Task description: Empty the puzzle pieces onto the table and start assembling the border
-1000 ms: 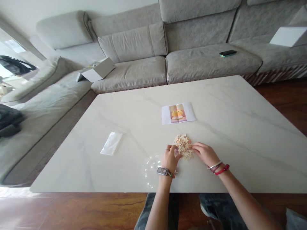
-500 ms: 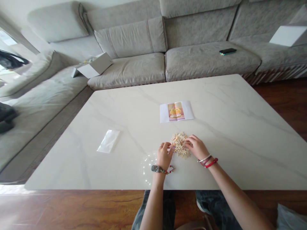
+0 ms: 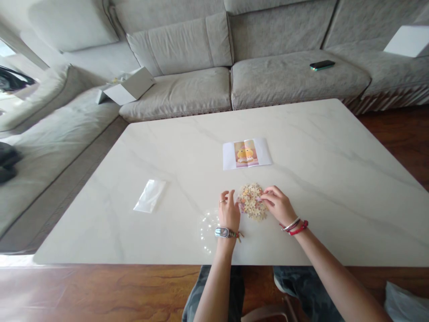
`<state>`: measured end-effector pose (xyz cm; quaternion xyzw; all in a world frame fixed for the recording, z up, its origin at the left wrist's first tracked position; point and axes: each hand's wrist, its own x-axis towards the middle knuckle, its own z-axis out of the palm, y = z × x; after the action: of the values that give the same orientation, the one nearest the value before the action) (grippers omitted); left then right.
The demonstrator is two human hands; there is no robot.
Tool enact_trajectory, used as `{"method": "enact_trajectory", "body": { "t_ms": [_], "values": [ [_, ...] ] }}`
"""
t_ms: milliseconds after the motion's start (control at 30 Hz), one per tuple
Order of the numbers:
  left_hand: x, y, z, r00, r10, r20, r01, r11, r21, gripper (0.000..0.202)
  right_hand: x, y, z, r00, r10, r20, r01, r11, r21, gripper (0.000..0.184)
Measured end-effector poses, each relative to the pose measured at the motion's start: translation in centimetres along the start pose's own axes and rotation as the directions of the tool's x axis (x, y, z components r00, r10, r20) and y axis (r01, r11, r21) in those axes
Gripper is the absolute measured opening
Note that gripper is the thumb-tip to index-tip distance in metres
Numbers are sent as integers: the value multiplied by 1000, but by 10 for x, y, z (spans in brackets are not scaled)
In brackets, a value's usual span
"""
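Observation:
A heap of small cream and pink jigsaw pieces (image 3: pixel 250 202) lies on the white marble table (image 3: pixel 301 147), near its front edge. My left hand (image 3: pixel 229 211) rests at the heap's left side, with its fingers apart and raised, holding nothing. My right hand (image 3: pixel 278 205) reaches in from the right, its fingertips on the heap's right edge; I cannot tell whether they pinch a piece. Farther back lies a white sheet with a printed yellow chick picture (image 3: pixel 246 154). A clear plastic bag (image 3: pixel 149 196) lies flat to the left.
A grey fabric sectional sofa (image 3: pixel 181 94) runs behind and left of the table. On it are a phone (image 3: pixel 322 65) and white cardboard boxes (image 3: pixel 129 87). Below the table's front edge are a wooden floor (image 3: pixel 100 286) and my camouflage-trousered legs (image 3: pixel 214 290).
My left hand has come off the heap and opened, moving slightly left. My right hand stays at the heap. The whole view has shifted slightly upward on the table.

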<state>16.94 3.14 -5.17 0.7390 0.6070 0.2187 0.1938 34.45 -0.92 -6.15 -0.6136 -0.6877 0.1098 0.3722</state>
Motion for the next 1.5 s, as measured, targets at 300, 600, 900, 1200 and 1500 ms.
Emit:
{"method": "enact_trajectory", "body": {
  "t_ms": [300,600,900,1200,1500],
  "values": [
    [-10,17,-2,938,161,308,-199,975,98,16,-5,7,-13,983,46,180,-24,992,-123,21],
    [-7,13,0,933,243,265,-271,960,73,16,1,-17,15,963,-58,261,93,988,-123,21],
    [-2,6,4,964,205,167,-177,970,-169,19,3,-13,14,962,-78,262,108,989,-104,20],
    [6,-6,5,957,-55,285,168,905,-390,23,4,-13,17,971,-89,221,145,958,-249,18],
    [7,-9,8,939,-65,339,224,862,-454,22,11,-3,1,986,105,132,-114,991,64,13]
  ]
}}
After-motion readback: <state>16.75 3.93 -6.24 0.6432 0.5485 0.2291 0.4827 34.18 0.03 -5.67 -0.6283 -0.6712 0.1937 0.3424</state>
